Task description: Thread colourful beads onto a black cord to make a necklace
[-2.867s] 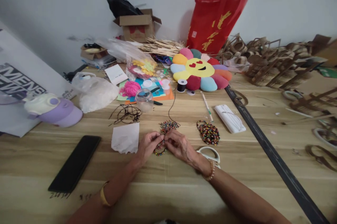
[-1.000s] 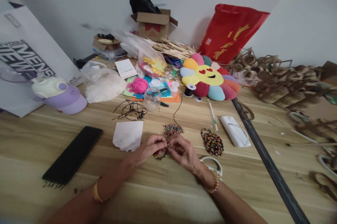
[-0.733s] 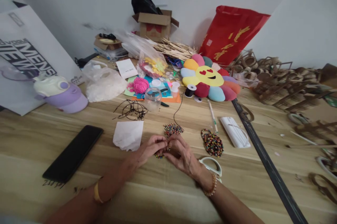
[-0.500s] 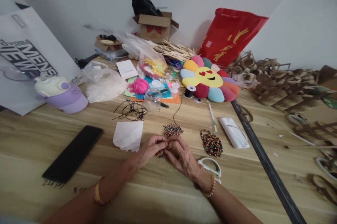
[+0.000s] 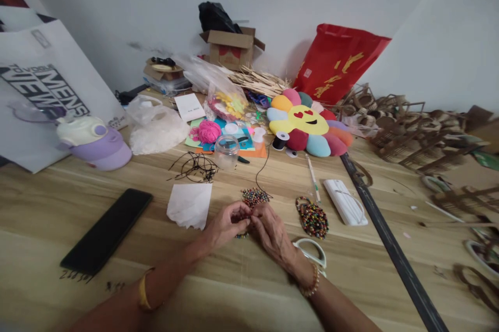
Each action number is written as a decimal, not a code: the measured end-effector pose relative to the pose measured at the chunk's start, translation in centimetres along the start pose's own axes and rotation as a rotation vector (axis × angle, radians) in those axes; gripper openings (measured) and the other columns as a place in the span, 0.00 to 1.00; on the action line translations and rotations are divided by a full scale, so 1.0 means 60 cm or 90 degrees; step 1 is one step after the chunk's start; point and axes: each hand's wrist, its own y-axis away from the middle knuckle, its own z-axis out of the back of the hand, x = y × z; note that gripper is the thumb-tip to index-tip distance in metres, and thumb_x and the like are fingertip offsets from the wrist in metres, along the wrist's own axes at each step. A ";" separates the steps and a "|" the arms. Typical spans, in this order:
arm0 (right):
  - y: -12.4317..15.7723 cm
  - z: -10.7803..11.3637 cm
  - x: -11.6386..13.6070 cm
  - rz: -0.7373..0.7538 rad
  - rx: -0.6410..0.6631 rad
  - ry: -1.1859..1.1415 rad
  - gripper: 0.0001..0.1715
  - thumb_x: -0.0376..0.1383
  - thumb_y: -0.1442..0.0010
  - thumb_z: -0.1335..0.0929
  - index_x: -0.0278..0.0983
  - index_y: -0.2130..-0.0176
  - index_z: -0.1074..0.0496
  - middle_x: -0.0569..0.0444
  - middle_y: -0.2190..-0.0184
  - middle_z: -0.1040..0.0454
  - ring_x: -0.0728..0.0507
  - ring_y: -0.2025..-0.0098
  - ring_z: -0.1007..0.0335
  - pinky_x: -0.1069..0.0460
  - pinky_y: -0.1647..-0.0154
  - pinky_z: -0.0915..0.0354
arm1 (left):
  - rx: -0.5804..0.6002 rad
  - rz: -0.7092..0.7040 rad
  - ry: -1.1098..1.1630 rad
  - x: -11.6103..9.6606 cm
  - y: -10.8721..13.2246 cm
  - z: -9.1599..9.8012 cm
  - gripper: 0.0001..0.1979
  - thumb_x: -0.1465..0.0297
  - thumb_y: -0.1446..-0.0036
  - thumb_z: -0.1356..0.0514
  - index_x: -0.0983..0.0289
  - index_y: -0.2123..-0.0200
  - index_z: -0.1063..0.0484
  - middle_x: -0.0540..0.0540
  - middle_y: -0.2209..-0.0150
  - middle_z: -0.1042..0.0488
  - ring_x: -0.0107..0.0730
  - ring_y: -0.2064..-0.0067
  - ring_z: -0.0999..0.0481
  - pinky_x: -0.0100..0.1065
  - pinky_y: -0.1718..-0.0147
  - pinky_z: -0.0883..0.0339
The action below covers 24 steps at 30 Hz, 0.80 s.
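My left hand and my right hand meet at the fingertips, low over the wooden table. Both pinch a string of beads; part of it shows beneath the fingers, and the rest is hidden by them. Just beyond the fingertips lies a pile of loose coloured beads. A black cord runs from a spool of black thread down to that pile. Right of my right hand lies a heap of strung bead bracelets. White-handled scissors rest partly behind my right wrist.
A torn white paper and a black phone lie on the left. Behind are tangled black cords, a clear jar, pink yarn and a flower cushion. A white case is on the right.
My left fingers have parted a little from the thumb, and my right fingers have drawn closer together. The view has tilted slightly, so the background sits lower.
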 end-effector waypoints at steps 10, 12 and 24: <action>-0.001 0.002 0.006 -0.085 -0.001 -0.049 0.08 0.35 0.33 0.42 0.37 0.62 0.37 0.53 0.70 0.33 0.47 0.70 0.38 0.53 0.67 0.38 | -0.022 -0.056 -0.148 -0.022 0.005 -0.001 0.08 0.67 0.46 0.41 0.66 0.72 0.27 0.51 0.74 0.28 0.29 0.70 0.31 0.28 0.69 0.38; -0.004 0.001 0.005 -0.101 -0.023 -0.071 0.07 0.36 0.33 0.42 0.37 0.61 0.36 0.53 0.70 0.32 0.48 0.69 0.36 0.54 0.67 0.38 | -0.027 -0.036 -0.114 -0.017 0.001 0.003 0.09 0.66 0.46 0.42 0.66 0.72 0.28 0.50 0.74 0.29 0.29 0.71 0.32 0.28 0.70 0.39; -0.011 0.000 -0.001 -0.195 -0.061 -0.169 0.08 0.38 0.40 0.36 0.35 0.68 0.32 0.54 0.74 0.31 0.48 0.71 0.36 0.54 0.70 0.38 | -0.069 -0.039 -0.064 -0.011 -0.008 0.012 0.12 0.61 0.46 0.41 0.65 0.71 0.29 0.52 0.71 0.29 0.31 0.66 0.32 0.30 0.65 0.38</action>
